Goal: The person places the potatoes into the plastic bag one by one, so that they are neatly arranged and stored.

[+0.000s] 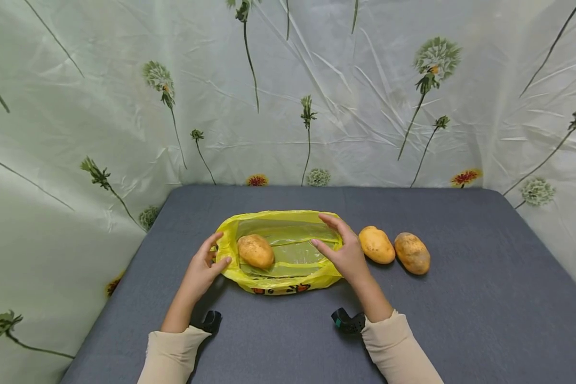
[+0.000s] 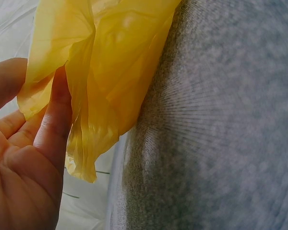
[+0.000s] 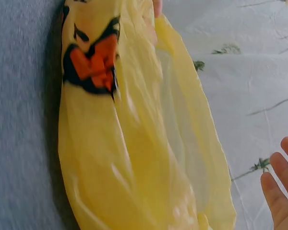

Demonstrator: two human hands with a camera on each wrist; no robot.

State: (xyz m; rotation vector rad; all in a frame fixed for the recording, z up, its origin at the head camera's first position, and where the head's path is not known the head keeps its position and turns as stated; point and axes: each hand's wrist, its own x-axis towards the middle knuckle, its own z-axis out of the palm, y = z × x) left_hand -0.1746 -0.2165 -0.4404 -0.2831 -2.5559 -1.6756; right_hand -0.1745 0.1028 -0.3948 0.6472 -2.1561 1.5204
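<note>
A yellow plastic bag [image 1: 324, 277] lies on the table with its mouth spread wide. One potato [image 1: 256, 252] sits inside, toward the left end. At that end my left hand [image 1: 202, 274] holds the bag's edge; the left wrist view has the folded yellow plastic [image 2: 120, 62] between its thumb and fingers. My right hand [image 1: 351, 258] hovers at the right end of the mouth, thumb and fingers spread. In the right wrist view those fingers [image 3: 283, 172] stand apart from the bag. Orange and black print [image 3: 93, 67] marks the bag's near side.
Just right of the bag, two more potatoes, one smooth [image 1: 376, 245] and one with a greyish patch [image 1: 412, 254], lie side by side. Dark grey cloth covers the table [image 1: 480, 320]. A pale curtain with dandelion prints [image 1: 288, 133] hangs behind and along the left.
</note>
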